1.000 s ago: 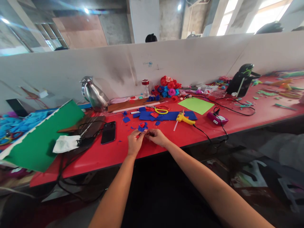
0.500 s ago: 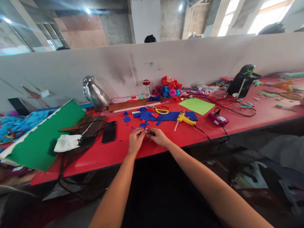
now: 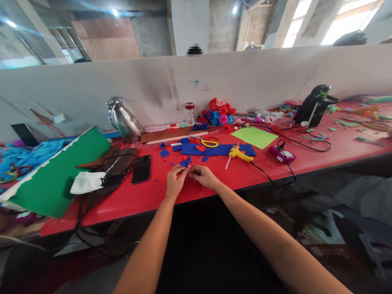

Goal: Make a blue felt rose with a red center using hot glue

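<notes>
Over the front of the red table, my left hand and my right hand are close together, fingertips almost meeting. Thumb and fingers of each are pinched; whatever lies between them is too small to make out. Just beyond the fingertips are small blue scraps. Behind these lies a long blue strip, with yellow-handled scissors and a red piece on it. A yellow glue gun rests on the strip's right end, its clear glue stick pointing toward me.
A phone and a green board lie left. A metal jug, a jar and paper-like flowers stand along the partition. Right are a light green sheet, a purple power socket and cords.
My fingertips have drawn slightly apart, with the right hand's fingers a little farther from the left. The rest of the table looks the same; the view has shifted slightly.
</notes>
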Action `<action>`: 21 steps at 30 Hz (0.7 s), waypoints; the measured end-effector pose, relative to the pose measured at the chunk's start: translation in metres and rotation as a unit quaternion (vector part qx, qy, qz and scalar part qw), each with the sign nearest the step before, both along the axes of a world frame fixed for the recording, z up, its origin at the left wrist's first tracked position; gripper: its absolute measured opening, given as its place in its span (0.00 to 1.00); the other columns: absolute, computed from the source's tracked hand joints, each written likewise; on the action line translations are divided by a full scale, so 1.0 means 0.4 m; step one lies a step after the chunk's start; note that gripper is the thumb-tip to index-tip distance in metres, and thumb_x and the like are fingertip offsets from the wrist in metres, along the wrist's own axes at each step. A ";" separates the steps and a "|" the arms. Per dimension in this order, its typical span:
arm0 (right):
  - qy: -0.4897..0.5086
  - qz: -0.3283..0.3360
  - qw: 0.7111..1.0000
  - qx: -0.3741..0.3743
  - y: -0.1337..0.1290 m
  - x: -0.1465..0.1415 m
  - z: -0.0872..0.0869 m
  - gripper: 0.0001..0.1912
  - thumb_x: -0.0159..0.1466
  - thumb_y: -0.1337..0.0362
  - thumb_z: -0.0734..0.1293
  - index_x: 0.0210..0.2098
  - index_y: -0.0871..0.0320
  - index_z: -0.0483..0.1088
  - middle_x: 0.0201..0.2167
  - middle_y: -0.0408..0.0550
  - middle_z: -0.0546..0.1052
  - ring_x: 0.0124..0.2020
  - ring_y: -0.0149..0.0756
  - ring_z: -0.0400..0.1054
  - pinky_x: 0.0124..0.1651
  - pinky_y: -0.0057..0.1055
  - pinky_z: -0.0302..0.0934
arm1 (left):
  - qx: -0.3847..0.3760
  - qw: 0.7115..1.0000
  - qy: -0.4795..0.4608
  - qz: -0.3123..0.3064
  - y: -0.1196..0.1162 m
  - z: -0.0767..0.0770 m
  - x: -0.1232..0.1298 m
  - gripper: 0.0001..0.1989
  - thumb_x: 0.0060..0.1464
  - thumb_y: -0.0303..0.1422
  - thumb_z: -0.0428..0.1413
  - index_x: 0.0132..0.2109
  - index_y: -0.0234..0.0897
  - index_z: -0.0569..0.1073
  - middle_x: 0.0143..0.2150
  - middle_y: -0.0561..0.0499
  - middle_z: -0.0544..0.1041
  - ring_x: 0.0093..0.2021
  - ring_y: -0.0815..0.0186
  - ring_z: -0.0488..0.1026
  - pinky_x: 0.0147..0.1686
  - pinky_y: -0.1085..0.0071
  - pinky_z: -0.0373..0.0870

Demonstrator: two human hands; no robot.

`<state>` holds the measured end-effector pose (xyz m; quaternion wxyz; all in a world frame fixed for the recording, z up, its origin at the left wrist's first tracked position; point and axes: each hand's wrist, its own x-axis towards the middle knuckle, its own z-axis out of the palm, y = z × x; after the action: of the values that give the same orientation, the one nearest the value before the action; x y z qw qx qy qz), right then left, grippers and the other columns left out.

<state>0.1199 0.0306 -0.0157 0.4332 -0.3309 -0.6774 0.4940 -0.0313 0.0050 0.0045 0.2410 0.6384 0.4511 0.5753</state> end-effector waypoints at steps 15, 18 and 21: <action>-0.008 -0.026 1.000 -0.011 0.002 0.002 -0.001 0.07 0.56 0.60 0.68 0.30 0.58 0.71 0.23 0.40 0.71 0.23 0.29 0.61 0.30 0.28 0.57 | -0.025 1.000 0.005 0.017 0.005 -0.014 -0.001 0.14 0.56 0.41 0.57 0.32 0.36 0.79 0.28 0.50 0.80 0.29 0.65 0.75 0.34 0.70 0.71; -0.009 -0.033 0.999 -0.013 0.003 0.002 -0.004 0.07 0.56 0.60 0.68 0.30 0.58 0.71 0.22 0.40 0.71 0.23 0.28 0.60 0.29 0.27 0.56 | -0.029 0.999 0.009 0.022 0.001 -0.012 -0.001 0.13 0.57 0.40 0.56 0.33 0.36 0.78 0.24 0.52 0.77 0.27 0.66 0.74 0.32 0.71 0.70; -0.008 -0.045 0.999 -0.010 0.003 0.002 -0.007 0.07 0.57 0.60 0.68 0.30 0.58 0.71 0.22 0.39 0.70 0.22 0.28 0.59 0.28 0.26 0.55 | -0.025 0.999 0.016 0.023 -0.003 -0.007 -0.001 0.13 0.58 0.40 0.56 0.33 0.36 0.78 0.23 0.52 0.76 0.26 0.66 0.73 0.31 0.72 0.69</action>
<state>0.1207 0.0320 -0.0186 0.4457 -0.3695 -0.6602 0.4784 -0.0316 0.0038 0.0017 0.2367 0.6309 0.4837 0.5586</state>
